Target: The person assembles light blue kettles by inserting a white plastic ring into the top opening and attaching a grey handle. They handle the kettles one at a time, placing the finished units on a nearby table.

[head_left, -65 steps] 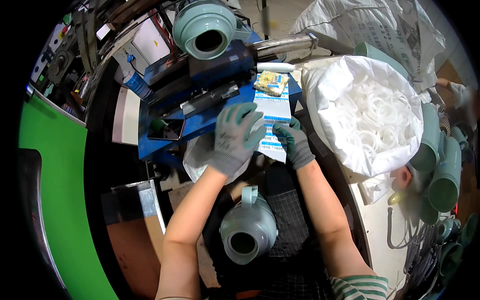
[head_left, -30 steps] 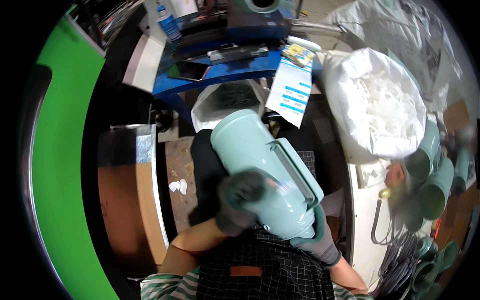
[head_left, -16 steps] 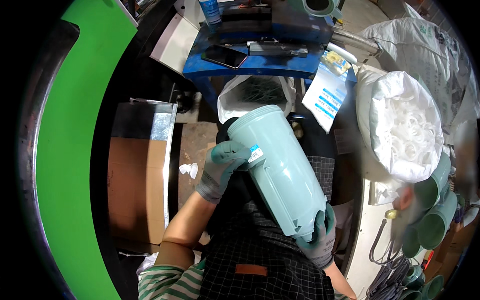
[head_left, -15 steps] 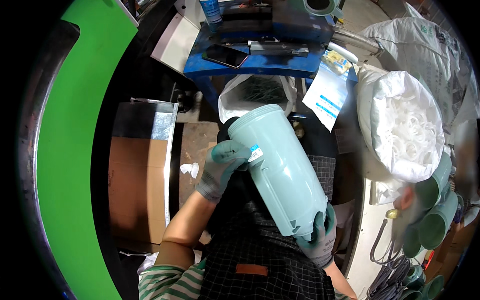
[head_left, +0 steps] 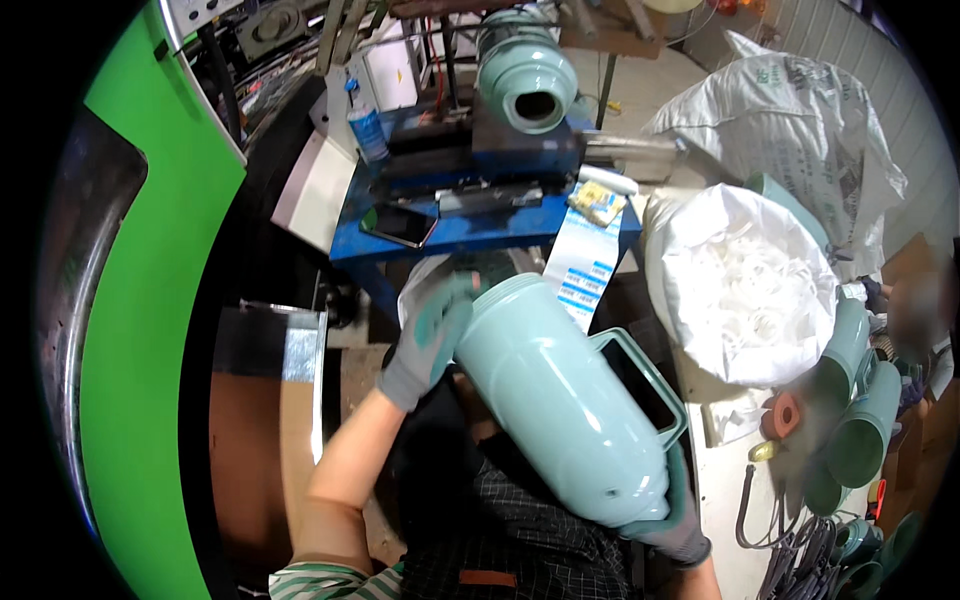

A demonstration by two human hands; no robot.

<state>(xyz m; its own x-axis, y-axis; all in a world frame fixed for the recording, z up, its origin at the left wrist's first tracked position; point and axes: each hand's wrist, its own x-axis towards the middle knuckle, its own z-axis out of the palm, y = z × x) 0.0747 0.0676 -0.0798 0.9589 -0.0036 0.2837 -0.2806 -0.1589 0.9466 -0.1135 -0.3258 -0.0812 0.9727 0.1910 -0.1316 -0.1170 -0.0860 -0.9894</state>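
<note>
A pale green plastic thermos shell with a side handle lies tilted over my lap, its ribbed mouth end away from me. My right hand, in a grey and green glove, is closed around its narrow bottom end. My left hand, in a matching glove, is raised beside the mouth end, fingers stretched up and somewhat blurred. Nothing shows in it, and whether it touches the rim is unclear. Behind the shell, a white bag is partly hidden.
A blue bench ahead carries a phone and a label sheet. A sack of white rings stands at right, with more green shells and grey cords. A green panel and a cardboard box are at left.
The shell has rolled so its handle now shows on the right, and its small label is out of sight. My left hand has come off its side and lifted. The view has shifted.
</note>
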